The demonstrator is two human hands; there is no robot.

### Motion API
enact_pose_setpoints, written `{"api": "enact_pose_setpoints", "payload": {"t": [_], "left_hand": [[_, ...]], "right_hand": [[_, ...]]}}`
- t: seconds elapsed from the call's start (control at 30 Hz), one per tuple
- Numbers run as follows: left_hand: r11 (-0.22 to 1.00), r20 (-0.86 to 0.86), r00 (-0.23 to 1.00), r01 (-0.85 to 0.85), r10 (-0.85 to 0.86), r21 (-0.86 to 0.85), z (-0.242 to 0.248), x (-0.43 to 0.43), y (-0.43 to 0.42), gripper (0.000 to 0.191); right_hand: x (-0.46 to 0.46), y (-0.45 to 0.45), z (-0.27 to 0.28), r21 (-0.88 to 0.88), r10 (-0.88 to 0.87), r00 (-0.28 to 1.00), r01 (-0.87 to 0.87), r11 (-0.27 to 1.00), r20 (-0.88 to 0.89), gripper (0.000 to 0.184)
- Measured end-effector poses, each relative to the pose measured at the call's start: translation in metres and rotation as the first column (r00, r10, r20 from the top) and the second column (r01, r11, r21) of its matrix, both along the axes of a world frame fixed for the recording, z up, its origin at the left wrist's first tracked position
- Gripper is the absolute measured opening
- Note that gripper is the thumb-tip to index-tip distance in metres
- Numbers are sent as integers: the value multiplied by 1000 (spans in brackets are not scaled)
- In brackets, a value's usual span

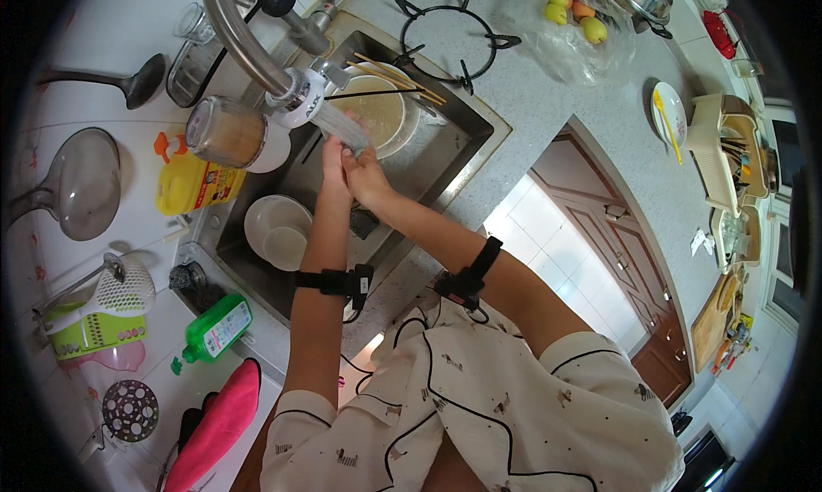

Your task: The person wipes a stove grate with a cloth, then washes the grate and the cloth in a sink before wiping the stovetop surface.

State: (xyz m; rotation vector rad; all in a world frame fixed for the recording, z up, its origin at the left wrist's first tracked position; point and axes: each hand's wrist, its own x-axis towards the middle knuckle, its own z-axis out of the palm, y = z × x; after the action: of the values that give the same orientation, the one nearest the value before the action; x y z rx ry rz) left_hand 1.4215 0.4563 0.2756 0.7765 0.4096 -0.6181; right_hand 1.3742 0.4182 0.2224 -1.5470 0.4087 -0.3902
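Observation:
Water runs from the white head of the metal faucet [302,100] in a wide stream over both of my hands. My left hand [334,166] and my right hand [367,176] touch each other beneath it, with their fingers partly hidden by the water. Whether anything lies between them I cannot tell. Just beyond them, a white bowl [411,129] with cloudy water sits in the steel sink [443,145]. Wooden chopsticks [401,81] and a dark one [372,95] lie across its top. Nearer me in the sink are a large white bowl [263,216] and a smaller one [286,248].
A dark scrubber [363,223] lies in the sink. Left of it stand a lidded jar [225,132], a yellow pump bottle [192,184] and a green bottle [218,328]. A black burner grate [449,36] and bagged fruit [578,17] rest on the counter.

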Motion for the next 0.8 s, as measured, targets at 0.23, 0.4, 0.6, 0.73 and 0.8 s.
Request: {"api": "enact_pose_setpoints", "payload": {"t": [0.23,0.4,0.6,0.73,0.8], "left_hand": [[996,-79,996,23,-30,-83,28,-42,-33,32],[988,-36,998,-54,60,147,0,-26,-35,31],[953,-13,988,-147,156,265,-31,-23,-24,34],[967,-49,986,-148,161,207,-26,-23,-37,30],[938,-61,976,-184,211,294,-9,-22,-52,30]], "right_hand": [[30,-76,47,188,6,853,108,976,-522,78],[9,-65,50,288,29,940,74,955,-339,67],[-17,-56,78,734,144,944,130,667,-297,49],[-24,-61,73,699,67,958,155,698,-279,48],[-27,-67,72,705,42,955,186,684,-293,48]]}}
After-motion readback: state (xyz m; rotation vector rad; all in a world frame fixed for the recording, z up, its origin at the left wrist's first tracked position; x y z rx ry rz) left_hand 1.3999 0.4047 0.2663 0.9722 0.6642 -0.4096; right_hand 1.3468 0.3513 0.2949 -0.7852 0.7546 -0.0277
